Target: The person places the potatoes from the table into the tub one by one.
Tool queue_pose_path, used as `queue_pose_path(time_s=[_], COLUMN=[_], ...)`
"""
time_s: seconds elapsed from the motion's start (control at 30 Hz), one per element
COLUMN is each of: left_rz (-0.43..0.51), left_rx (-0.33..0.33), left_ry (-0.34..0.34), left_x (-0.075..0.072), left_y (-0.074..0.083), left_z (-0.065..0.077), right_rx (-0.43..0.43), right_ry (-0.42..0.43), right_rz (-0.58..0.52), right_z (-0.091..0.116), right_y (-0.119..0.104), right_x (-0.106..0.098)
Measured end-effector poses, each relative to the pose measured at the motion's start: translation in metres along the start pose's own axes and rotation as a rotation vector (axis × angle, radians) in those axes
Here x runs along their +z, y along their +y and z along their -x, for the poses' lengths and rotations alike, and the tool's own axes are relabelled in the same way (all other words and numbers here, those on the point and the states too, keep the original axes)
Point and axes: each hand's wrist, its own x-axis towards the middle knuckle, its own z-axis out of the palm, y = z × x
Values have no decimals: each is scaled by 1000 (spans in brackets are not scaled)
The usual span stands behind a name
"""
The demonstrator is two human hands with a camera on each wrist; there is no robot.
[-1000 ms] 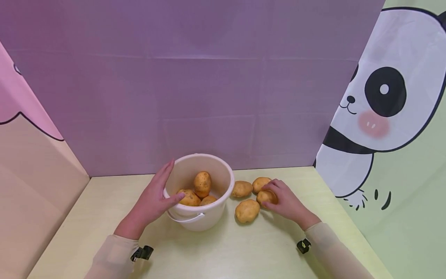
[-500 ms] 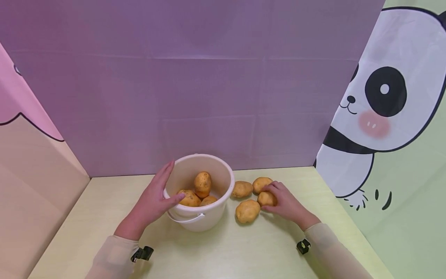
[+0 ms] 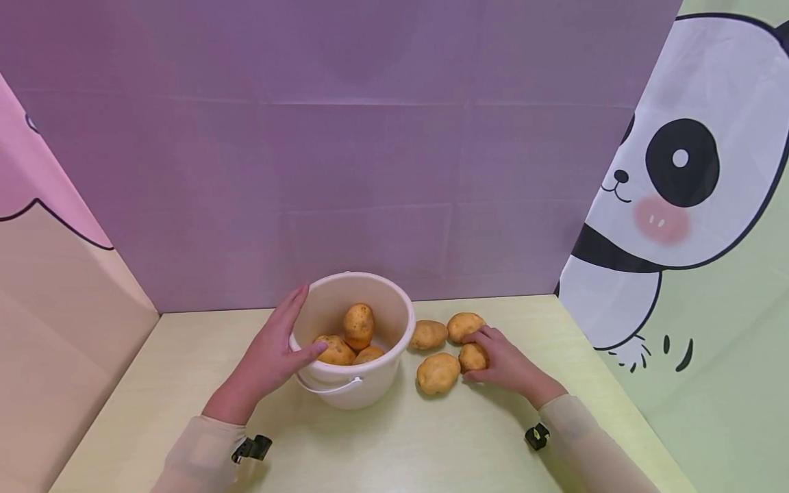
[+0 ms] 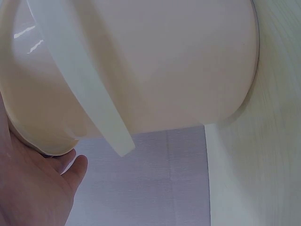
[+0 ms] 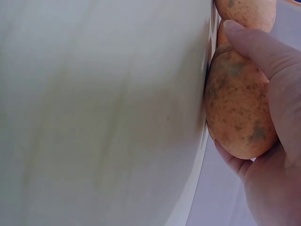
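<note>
A white bucket [image 3: 379, 380] stands on the table, with several potatoes [image 3: 358, 326] inside. My left hand [image 3: 271, 356] holds its left side, thumb over the front of the rim and fingers along the outside; in the left wrist view the fingertips [image 4: 75, 172] bend past the rim. To the right of the bucket, my right hand [image 3: 508, 366] grips a potato [image 3: 473, 357] between thumb and fingers. That potato [image 5: 242, 103] looks to be on or very near the tabletop in the right wrist view. Its far side is hidden by the hand.
Three more potatoes lie beside the bucket: one near its wall [image 3: 428, 335], one at the back [image 3: 465, 327] and one in front [image 3: 437, 373]. The bucket's handle [image 3: 335, 389] hangs down in front. A purple cloth [image 3: 370, 171] rises behind the table.
The potato in my right hand has shifted slightly right and toward me, opening a small gap from the front potato. My left hand and the bucket have stayed put.
</note>
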Motion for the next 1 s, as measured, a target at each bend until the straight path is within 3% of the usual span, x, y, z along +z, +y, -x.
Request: queue_pose_path(time_s=[0.23,0.5,1.0], left_rz=[3,3,1], left_rx=[-11,8,0], left_ry=[-3,2,-1], left_x=[0,0,1], left_y=[2,0,-1], left_z=[-1,-1,-1], right_rx=[-38,2,-104], right_ry=[23,67,171], right_rz=[18,-5,-34], right_z=[1,0,-12], right_y=[0,-2,-14], right_x=[-1,-6,-18])
